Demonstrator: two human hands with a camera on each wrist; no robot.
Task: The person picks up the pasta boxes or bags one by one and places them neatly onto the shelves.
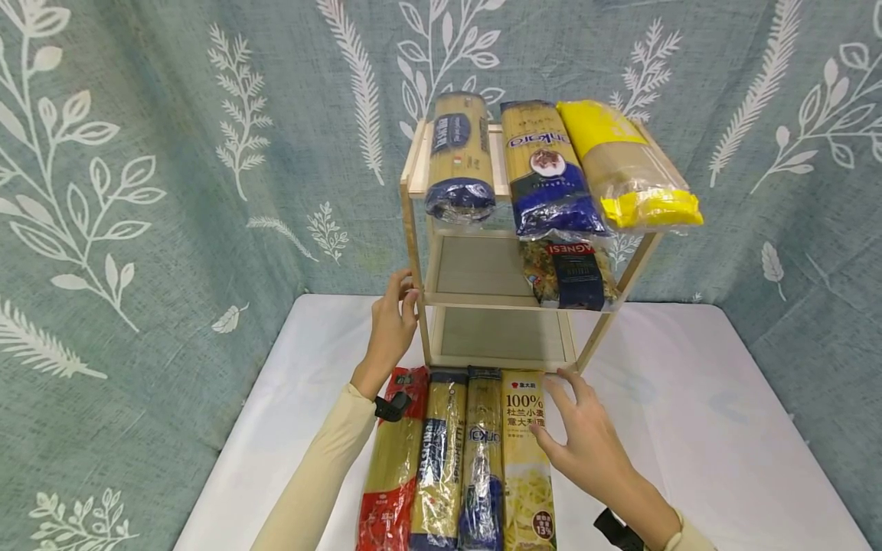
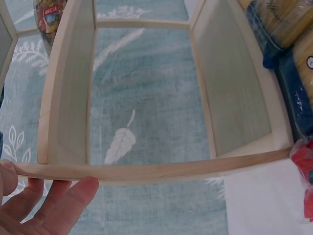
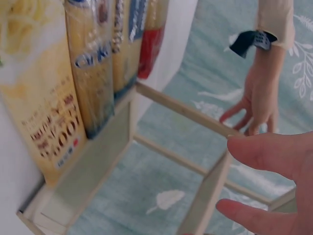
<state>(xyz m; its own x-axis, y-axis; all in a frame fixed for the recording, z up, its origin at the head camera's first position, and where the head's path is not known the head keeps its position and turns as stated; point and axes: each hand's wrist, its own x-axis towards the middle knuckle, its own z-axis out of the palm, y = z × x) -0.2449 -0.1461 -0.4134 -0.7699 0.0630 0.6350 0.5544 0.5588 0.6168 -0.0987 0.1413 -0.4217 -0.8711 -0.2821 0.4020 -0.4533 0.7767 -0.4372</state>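
A light wooden rack (image 1: 413,260) with grey-green shelf panels stands on the table. My left hand (image 1: 391,329) grips its left front post; the left wrist view shows the thumb and fingers on opposite sides of that post (image 2: 161,171). My right hand (image 1: 586,428) holds nothing, its fingers spread near the rack's lower right front corner. Just left of it lies a yellow pasta pack (image 1: 525,459). Beside this lie an Ankara spaghetti pack (image 1: 485,413), a blue-labelled spaghetti pack (image 1: 441,405) and a red-ended spaghetti pack (image 1: 398,440), all side by side before the rack.
On the rack's top lie a blue-ended spaghetti pack (image 1: 475,164), another Ankara pack (image 1: 544,141) and a yellow-ended pasta pack (image 1: 623,157). An Agnesi pasta bag (image 1: 572,272) rests at the right of the middle shelf. Leaf-patterned cloth (image 1: 276,191) hangs behind the white table (image 1: 689,383).
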